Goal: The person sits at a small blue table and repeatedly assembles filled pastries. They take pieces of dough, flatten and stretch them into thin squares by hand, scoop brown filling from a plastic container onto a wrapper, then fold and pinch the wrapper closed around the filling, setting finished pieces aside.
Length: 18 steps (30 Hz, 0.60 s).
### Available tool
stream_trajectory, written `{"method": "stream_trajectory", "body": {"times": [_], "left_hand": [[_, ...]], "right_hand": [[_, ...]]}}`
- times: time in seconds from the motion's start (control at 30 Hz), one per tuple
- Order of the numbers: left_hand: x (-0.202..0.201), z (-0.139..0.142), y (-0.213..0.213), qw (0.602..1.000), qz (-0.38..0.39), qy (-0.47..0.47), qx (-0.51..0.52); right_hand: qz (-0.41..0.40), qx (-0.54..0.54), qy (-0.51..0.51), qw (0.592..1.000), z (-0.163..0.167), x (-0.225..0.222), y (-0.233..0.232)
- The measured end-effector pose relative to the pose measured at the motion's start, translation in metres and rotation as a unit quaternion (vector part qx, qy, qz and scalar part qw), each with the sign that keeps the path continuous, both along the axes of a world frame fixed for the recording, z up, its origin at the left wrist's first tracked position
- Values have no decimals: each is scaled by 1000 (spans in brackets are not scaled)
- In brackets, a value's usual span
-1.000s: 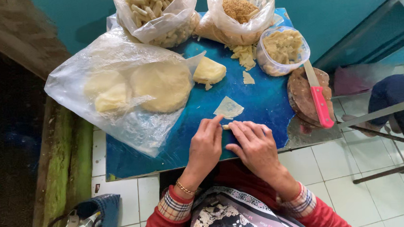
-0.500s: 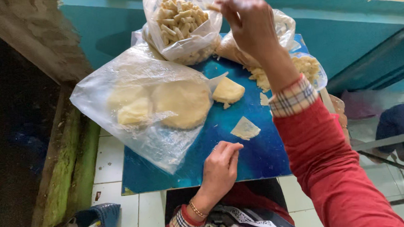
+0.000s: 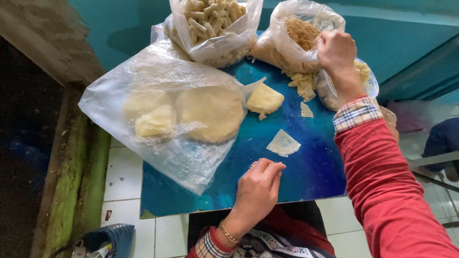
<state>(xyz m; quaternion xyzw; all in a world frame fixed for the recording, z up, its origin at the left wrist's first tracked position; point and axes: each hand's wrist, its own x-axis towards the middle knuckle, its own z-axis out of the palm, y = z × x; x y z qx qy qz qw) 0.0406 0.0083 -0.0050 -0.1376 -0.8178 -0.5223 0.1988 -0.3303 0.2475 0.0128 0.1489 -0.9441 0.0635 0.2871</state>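
Brown crumb filling (image 3: 303, 32) is reached by the right hand (image 3: 335, 50), which is seen closed at the mouth of its clear bag (image 3: 293, 52); whether a pinch of filling is held inside the curled fingers cannot be told. One second earlier both hands were pressed together at the near edge of the table; half a second ago the right arm was already lifted toward the bags. The reach is now complete, with the red sleeve (image 3: 384, 189) stretched across the blue table (image 3: 315, 171).

The left hand (image 3: 259, 187) is left resting on the tabletop, fingers loosely curled, nothing visibly gripped. Just beyond its fingertips a thin triangular dough sheet (image 3: 283, 143) is laid flat, apart from the hand and unmoved across the three frames. From this it is judged that the sheet is waiting while filling is being fetched.

Farther out, a wedge of dough (image 3: 263, 99) is noted beside the open end of a large plastic bag holding dough rounds (image 3: 210, 113). Small scraps (image 3: 303, 83) lie near the filling bag. A bag of pale rolled pieces (image 3: 213, 12) stands at the far edge.
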Motion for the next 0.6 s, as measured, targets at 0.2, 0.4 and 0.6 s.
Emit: {"method": "stream_trajectory", "body": {"times": [0.2,0.4,0.6], "left_hand": [[0,-1,0,1000,19,-4,2],[-5,-3,3,999,18,2,-30],[-22,-5,2,999,0,-31,-18]], "right_hand": [[-18,-287,-27,957,4,-13,23],[59,-543,-92,832,12,31,41],[100,-631,-218,738,19,126,37]]}}
